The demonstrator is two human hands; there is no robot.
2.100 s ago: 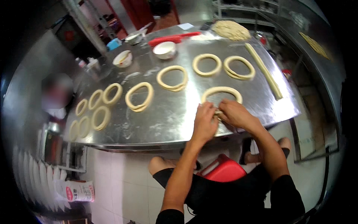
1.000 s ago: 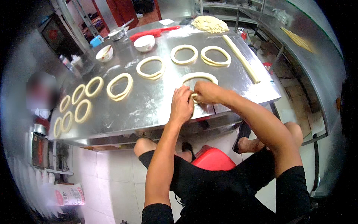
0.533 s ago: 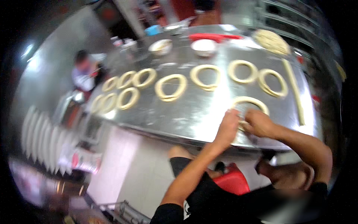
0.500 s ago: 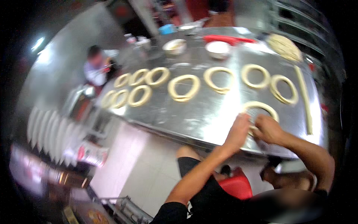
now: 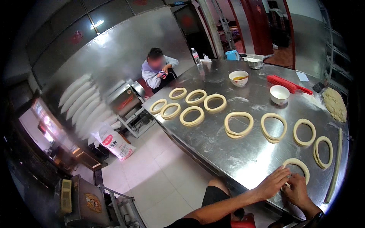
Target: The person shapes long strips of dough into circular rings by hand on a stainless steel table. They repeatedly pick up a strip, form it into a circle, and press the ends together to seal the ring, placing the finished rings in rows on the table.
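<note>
Near the table's front right edge lies a dough ring [image 5: 301,165], its near side hidden under my hands. My left hand [image 5: 272,184] has its fingers together over the ring's near left part. Close against it, my right hand [image 5: 298,193] is closed on the same stretch of dough, fingers curled. Just beyond are more dough rings [image 5: 304,133], in a row with another ring [image 5: 323,152] to the right. A long dough strip [image 5: 334,167] runs along the table's right side.
On the steel table [image 5: 213,148] several rings lie farther left. Behind them stand a white bowl [image 5: 279,95], a bowl with yellow contents [image 5: 238,78], a red tool [image 5: 289,84] and a dough lump [image 5: 334,105]. A seated person [image 5: 156,70] holds a phone beyond the table's far left side.
My view has swung left and up, so the table and hands sit farther right and lower. Both hands stay at the same dough ring, closed on its near part.
</note>
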